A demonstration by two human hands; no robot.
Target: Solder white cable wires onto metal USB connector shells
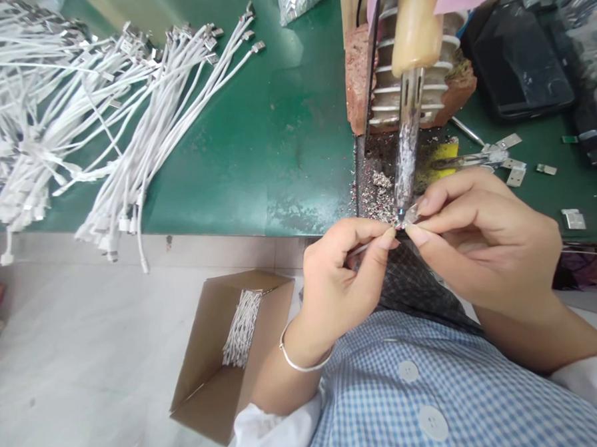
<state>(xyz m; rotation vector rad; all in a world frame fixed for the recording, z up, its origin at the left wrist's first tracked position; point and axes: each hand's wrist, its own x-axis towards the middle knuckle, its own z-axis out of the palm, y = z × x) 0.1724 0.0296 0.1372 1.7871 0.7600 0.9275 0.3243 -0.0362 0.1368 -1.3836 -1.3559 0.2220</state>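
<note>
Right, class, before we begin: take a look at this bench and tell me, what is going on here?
A person works at a green bench with both hands raised to the tip of a soldering iron that rests on a stand. The left hand pinches a thin wire, its end near the tip. The right hand pinches a small metal part at the same spot. White cables lie bundled at the left, more stand in a cardboard box below, and loose metal shells lie at the right.
</note>
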